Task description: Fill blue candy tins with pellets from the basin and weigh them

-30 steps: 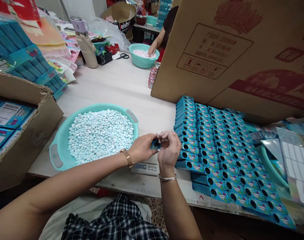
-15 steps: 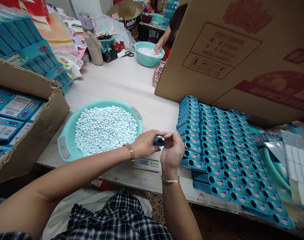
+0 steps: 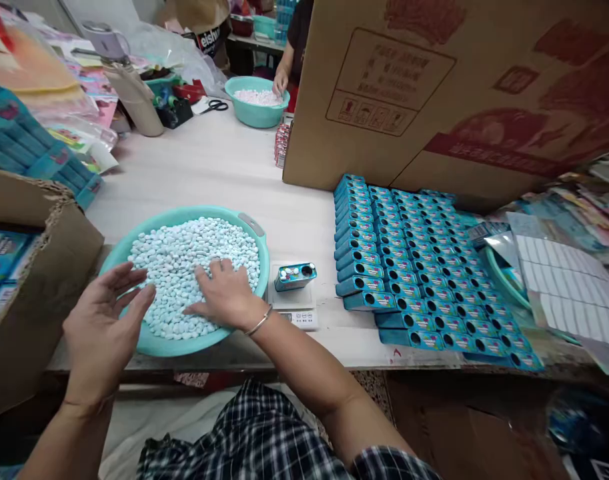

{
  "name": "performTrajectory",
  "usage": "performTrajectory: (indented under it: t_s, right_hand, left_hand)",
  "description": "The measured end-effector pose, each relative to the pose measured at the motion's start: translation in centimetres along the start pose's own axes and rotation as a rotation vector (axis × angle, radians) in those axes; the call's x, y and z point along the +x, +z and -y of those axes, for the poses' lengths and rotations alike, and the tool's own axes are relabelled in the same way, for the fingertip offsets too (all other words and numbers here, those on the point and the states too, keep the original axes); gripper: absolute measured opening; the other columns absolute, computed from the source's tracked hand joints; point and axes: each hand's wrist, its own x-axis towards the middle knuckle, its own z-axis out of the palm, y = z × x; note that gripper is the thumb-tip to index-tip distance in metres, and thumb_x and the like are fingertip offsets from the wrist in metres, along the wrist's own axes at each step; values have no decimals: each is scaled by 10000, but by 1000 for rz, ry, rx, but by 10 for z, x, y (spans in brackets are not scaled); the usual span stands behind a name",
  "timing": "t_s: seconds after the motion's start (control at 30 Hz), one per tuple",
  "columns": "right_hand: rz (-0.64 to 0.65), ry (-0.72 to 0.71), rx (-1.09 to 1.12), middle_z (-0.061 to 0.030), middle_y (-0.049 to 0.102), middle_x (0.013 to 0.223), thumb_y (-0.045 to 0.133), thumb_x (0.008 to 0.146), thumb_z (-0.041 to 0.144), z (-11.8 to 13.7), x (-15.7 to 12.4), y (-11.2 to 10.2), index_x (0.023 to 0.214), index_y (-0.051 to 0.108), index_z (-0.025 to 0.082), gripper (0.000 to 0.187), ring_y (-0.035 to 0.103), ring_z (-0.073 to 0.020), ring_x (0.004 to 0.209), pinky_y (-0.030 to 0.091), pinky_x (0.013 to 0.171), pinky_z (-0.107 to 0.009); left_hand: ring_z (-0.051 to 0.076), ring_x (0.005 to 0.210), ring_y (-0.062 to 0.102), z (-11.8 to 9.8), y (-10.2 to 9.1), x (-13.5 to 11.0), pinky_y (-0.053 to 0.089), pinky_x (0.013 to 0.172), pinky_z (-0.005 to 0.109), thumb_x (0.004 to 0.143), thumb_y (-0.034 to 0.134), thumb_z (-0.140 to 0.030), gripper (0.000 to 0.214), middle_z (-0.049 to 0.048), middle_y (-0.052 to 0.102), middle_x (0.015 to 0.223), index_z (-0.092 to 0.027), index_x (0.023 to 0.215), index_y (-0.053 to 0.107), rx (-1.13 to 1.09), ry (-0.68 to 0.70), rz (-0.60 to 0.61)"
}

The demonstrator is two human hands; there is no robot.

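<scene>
My right hand (image 3: pixel 227 295) rests on the small pale-blue candies (image 3: pixel 184 250), its fingers spread. These candies fill a turquoise basin (image 3: pixel 115 250) with grey handles. Over the basin's left rim is my left hand (image 3: pixel 104 327), fingers apart and slightly curled, with nothing visible in it. A small blue candy box (image 3: pixel 295 277) stands on a white digital scale (image 3: pixel 303 320) just right of the basin. White pieces show at the box's top, beside a dark round hole. The scale's display is partly hidden by my right wrist.
Rows of blue candy boxes (image 3: pixel 409 273) stand to the right, before a large carton (image 3: pixel 374 80). An open carton (image 3: pixel 14 200) borders the left. Farther back are a bottle (image 3: pixel 134 97), scissors (image 3: pixel 215 106) and another basin (image 3: pixel 257 115), with another person's hand (image 3: pixel 280 81) in it.
Both hands have let go of the small box, which now stands on the scale. My right hand has moved left into the candies, my left hand to the basin's left side. The view has shifted.
</scene>
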Motion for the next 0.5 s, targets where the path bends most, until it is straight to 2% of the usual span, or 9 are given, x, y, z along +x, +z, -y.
performTrajectory:
  t_s: [0.07,0.13,0.2,0.3,0.4,0.5]
  right_hand:
    - [21,-19,-88,-154,531,1167,507,892,495,11,6,15,1141,524,163,415,506,-311,1050,531,735,-478]
    - [46,-36,-108,-115,549,1082,445,938,316,20,8,21,1082,530,177,218,549,-261,948,539,668,-398]
    - [63,-21,-95,-93,561,1016,388,938,195,25,10,19,1077,521,184,192,573,-231,867,532,637,-359]
    - [-37,61,16,-91,574,1033,349,963,230,28,12,8,1113,507,193,221,589,-220,856,523,660,-344]
    - [-218,140,353,-63,592,1065,354,980,328,30,17,-2,1110,514,226,230,593,-199,902,509,741,-328]
    - [-314,335,1009,1,591,871,417,953,349,31,27,-3,999,532,243,163,586,-148,772,506,716,-291]
  left_hand:
    - [276,1057,647,21,2,-6,542,926,471,747,727,-345,545,106,673,1100,-172,1243,580,-23,11,-125]
    - [262,1004,665,33,6,-9,553,892,440,742,723,-314,524,116,681,1067,-144,1222,597,-40,41,-209]
    - [250,977,671,36,9,-10,561,858,404,734,724,-279,496,111,685,1051,-144,1199,616,-48,72,-243]
    - [227,934,677,35,9,-9,562,826,366,715,729,-242,475,89,697,1010,-155,1173,639,-76,79,-260]
    - [198,871,680,34,7,-7,559,809,344,700,728,-218,463,73,708,969,-159,1153,656,-98,67,-283]
    - [183,831,680,33,7,-6,557,808,344,682,729,-193,452,59,715,940,-168,1130,673,-98,60,-285]
